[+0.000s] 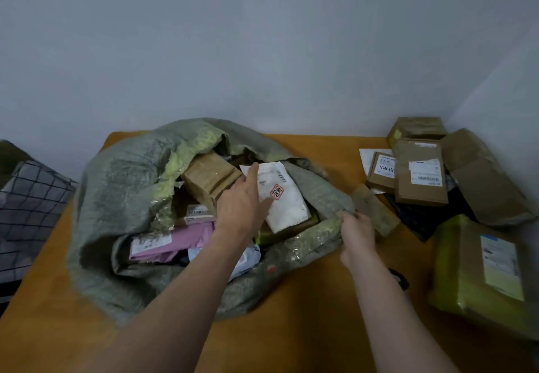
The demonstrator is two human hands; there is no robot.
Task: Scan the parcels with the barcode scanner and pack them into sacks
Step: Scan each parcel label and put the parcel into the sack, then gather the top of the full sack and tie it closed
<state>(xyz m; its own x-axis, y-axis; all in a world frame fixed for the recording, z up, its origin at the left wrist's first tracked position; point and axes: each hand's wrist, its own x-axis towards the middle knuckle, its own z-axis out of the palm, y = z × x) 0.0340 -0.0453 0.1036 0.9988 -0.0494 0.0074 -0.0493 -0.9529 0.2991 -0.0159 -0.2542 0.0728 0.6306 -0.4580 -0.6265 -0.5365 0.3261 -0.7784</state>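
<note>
Two hands are working at the sack (pixel 122 197), which is lying open mid-frame on the table (pixel 306 299). L hand (pixel 242 200) is reaching into the sack's mouth, fingers straight & spread, touching the white parcel (pixel 288 206) on top of the load. R hand (pixel 357 232) is pinching the sack's rim at centre-right, fingers curled round the fabric. Inside w/ the parcel, a brown box (pixel 208 174) & pink mailer (pixel 186 238) are lying. More boxes (pixel 420 177) are sitting at right of frame, apart from the sack. Checked cloth (pixel 32 203) is showing at left edge.
</note>
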